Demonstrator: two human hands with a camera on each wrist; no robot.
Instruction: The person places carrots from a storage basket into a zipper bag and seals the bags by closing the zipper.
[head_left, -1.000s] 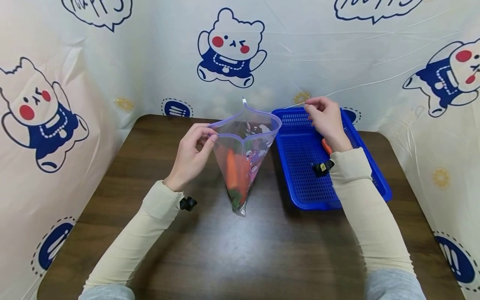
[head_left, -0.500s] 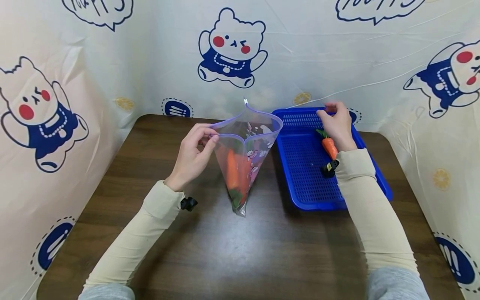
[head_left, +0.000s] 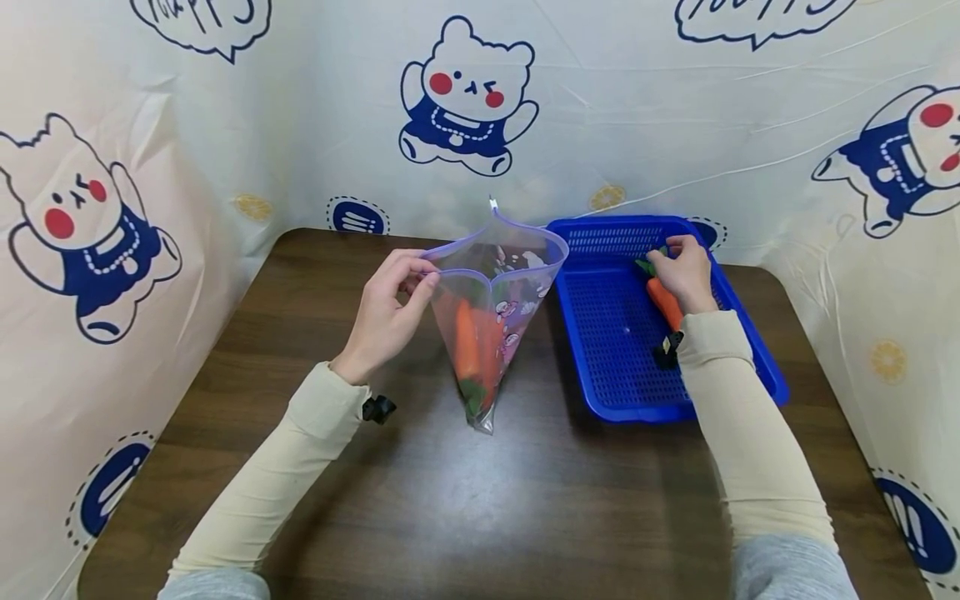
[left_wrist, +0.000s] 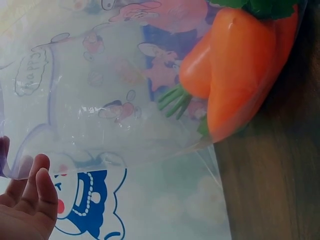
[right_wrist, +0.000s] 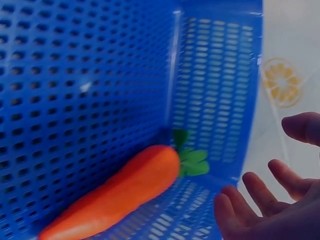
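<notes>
The left hand [head_left: 386, 315] pinches the top of the bag [head_left: 527, 302], which has carrots [head_left: 467, 335] inside. The right hand [head_left: 686, 272] has its fingers spread, near another carrot [head_left: 663, 302] in the basket [head_left: 603, 350] under it.

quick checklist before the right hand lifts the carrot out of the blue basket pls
1. Left hand holding the bag at its rim: ok
2. Bag's mouth open: ok, the rim is spread apart
3. Carrot in view, lying in the blue basket: ok
4. Right hand gripping that carrot: not ok, it is near the leafy end, fingers not closed round it
5. Exact count of bagged carrots: cannot tell, they overlap
6. Room for one more: cannot tell
</notes>
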